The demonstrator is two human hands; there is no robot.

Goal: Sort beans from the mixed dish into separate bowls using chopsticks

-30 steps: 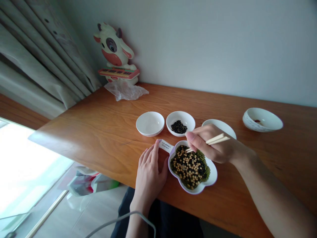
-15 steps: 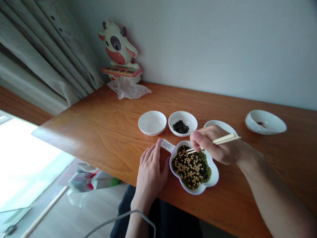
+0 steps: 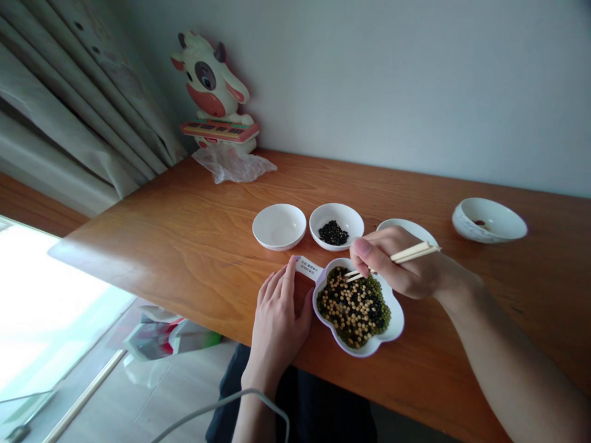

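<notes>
Chopsticks still in right hand, tips unmoved over beans.

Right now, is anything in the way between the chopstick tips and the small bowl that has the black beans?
Nothing visible. The chopsticks in the right hand dip into the mixed bean dish; the black bean bowl sits just beyond, bare wood between.

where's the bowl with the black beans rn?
In the head view, the black-bean bowl sits mid-table, between an empty white bowl on its left and another white bowl on its right, just beyond the flower-shaped mixed-bean dish.
</notes>
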